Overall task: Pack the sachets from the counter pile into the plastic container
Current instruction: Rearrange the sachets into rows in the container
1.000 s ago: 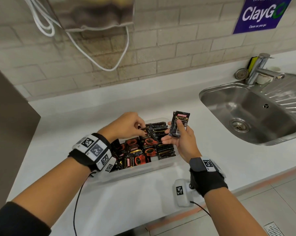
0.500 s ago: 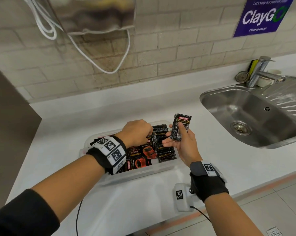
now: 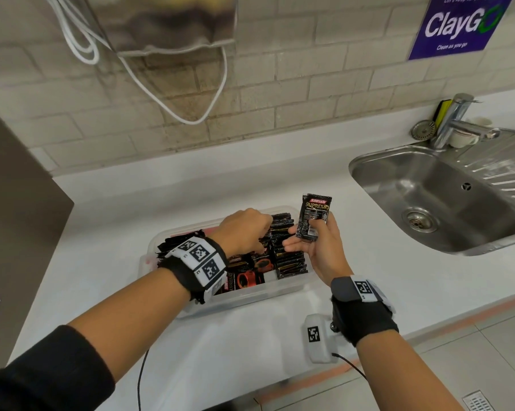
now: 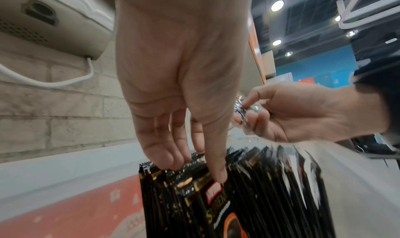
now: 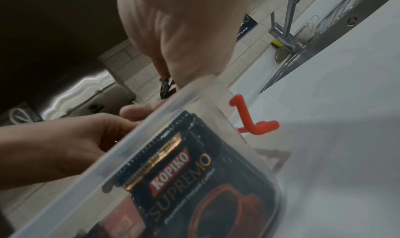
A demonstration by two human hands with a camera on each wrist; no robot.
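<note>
White counter carries the plastic container, mostly filled with upright sachets. Left hand, fingers extended, parts the row. Right hand pinches one sachet above the far right corner, long axis vertical, label toward the person. No counter pile shows; packing seems nearly finished.

White counter along a pale brick wall; carried a clear plastic container near its front edge, filled with black sachets, some stood on edge in rows, some lay flat; container's red clip stuck out at one end; held a steel sink set into it at the right, well apart from the container; bore a tap, a white cup and a round strainer behind the sink.
</note>
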